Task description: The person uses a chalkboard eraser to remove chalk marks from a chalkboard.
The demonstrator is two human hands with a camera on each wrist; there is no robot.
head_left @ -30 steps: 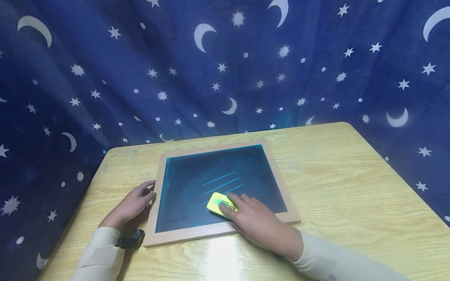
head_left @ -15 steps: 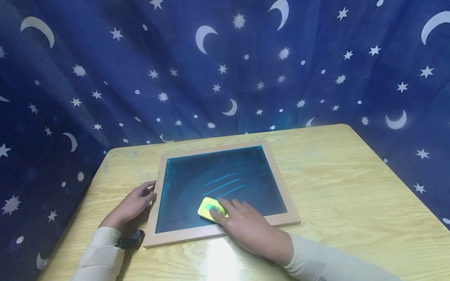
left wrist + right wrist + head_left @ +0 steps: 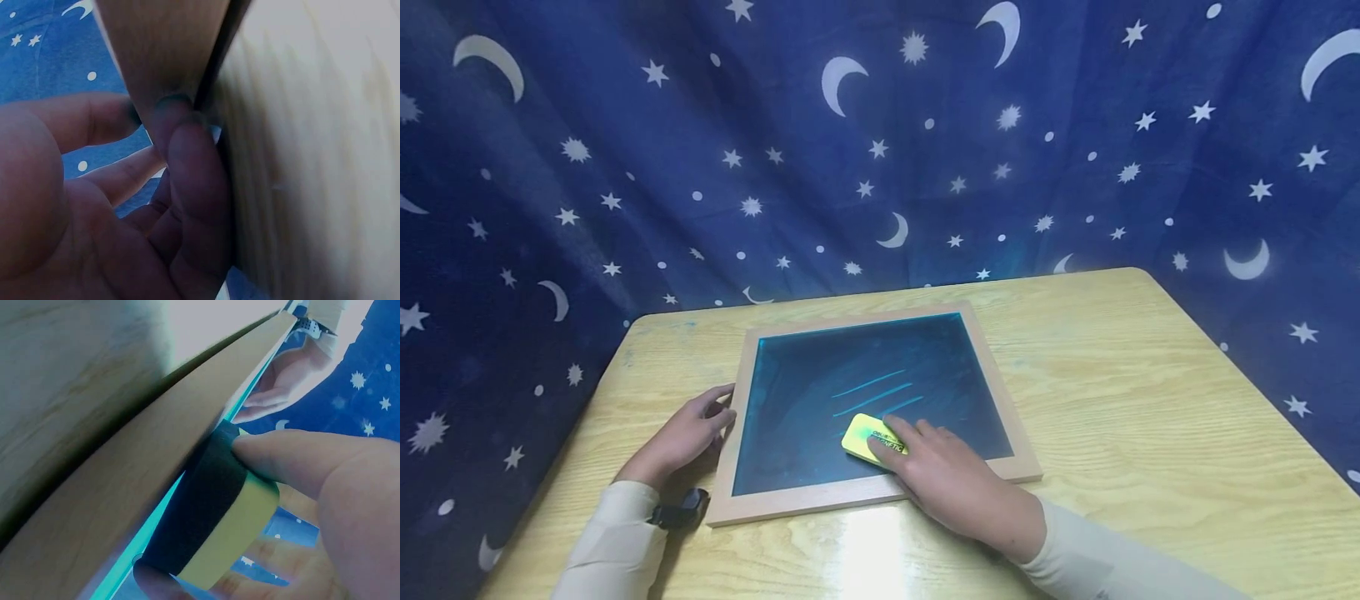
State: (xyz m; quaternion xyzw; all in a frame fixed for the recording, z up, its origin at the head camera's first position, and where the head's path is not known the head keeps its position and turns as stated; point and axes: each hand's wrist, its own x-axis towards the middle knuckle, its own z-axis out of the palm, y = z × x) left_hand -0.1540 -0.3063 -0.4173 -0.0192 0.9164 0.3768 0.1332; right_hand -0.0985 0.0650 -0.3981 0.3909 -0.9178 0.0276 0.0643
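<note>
A small wood-framed chalkboard [image 3: 805,367] lies on the table with several blue-green strokes near its middle. My right hand [image 3: 958,483] grips a yellow board eraser [image 3: 861,433] against the lower part of the writing surface. In the right wrist view, the eraser's dark felt [image 3: 200,500] faces the board, with thumb and fingers round the yellow body [image 3: 234,528]. At the board's left side, my left hand [image 3: 681,437] holds the frame's edge. Its bent fingers [image 3: 200,181] touch the wooden side [image 3: 165,50] in the left wrist view.
The pale wood-grain table [image 3: 1097,400] extends to the right of the board. A dark blue curtain [image 3: 760,108] with moons and stars hangs behind and beside it. A black wrist strap [image 3: 677,512] lies close to the frame's lower left corner.
The right hand slid the eraser left and toward the frame's near edge, then back right and slightly away. The left hand and the board stayed in place.
</note>
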